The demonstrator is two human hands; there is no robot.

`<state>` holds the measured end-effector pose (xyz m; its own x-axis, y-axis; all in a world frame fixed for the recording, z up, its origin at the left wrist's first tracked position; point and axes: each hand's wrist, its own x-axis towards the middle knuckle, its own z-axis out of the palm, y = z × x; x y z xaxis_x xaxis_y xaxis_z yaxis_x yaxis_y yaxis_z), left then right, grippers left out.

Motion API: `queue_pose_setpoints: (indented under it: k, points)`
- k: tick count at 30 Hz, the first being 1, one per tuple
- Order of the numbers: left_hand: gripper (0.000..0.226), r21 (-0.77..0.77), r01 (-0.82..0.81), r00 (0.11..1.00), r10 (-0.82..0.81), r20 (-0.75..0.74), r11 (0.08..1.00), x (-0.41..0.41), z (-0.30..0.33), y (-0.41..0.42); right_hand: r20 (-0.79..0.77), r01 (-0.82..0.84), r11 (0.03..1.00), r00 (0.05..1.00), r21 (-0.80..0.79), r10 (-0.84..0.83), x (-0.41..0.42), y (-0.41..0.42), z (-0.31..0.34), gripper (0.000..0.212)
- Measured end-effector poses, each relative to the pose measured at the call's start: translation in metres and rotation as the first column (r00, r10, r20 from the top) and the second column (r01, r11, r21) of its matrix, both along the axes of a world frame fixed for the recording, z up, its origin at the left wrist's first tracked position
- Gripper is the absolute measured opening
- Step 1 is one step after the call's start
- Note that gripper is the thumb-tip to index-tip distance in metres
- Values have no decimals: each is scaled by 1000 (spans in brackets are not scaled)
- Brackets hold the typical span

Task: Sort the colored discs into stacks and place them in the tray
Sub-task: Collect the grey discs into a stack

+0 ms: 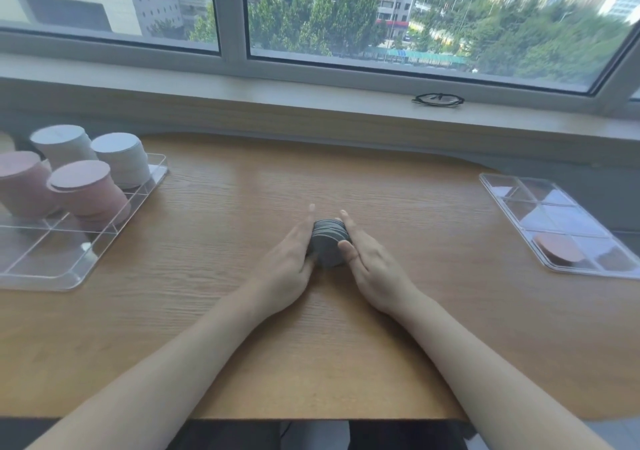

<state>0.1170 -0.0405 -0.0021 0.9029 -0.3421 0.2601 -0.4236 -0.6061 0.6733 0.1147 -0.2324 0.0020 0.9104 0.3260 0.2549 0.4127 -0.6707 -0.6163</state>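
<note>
A short stack of discs (327, 245) stood on the table (398, 338) near its middle, with the left hand (289, 269) against its left side and the right hand (370, 262) against its right side. At the far left of the table lay a divided tray (52, 269); four tall disc stacks (86, 188) stood in its far compartments, two behind two. Well apart, at the right edge of the table, lay a second divided tray (561, 221), with a single disc (557, 248) lying in one of its near compartments. Behind the table ran a window sill (311, 103), and on it, to the right, rested a pair of glasses (438, 99).
</note>
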Motion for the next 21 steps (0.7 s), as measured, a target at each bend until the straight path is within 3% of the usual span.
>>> queue_pose_setpoints:
  k: [3, 7, 13, 18, 21]
  points:
    - [80, 60, -20, 1000, 19, 11, 998, -1, -3, -4, -4, 33, 998, 999, -50, -33, 2, 3, -2, 68]
    - [69, 67, -40, 998, 37, 54, 997, -1, -3, -4, -18, 26, 995, 999, -98, -28, 4, 5, 0, 79]
    - [68, 27, -66, 997, 65, 29, 997, 4, -4, -2, 140, 90, 949, 989, -301, -49, 10, 19, -1, 66]
    - [68, -174, -159, 987, 158, -18, 972, -7, 13, 39, 178, -63, 998, 982, 11, 60, 11, 55, 14, 64]
    - [72, -259, -269, 962, 271, -30, 928, -25, 30, 89, 271, -229, 971, 941, 75, 201, 1, 104, 22, 86]
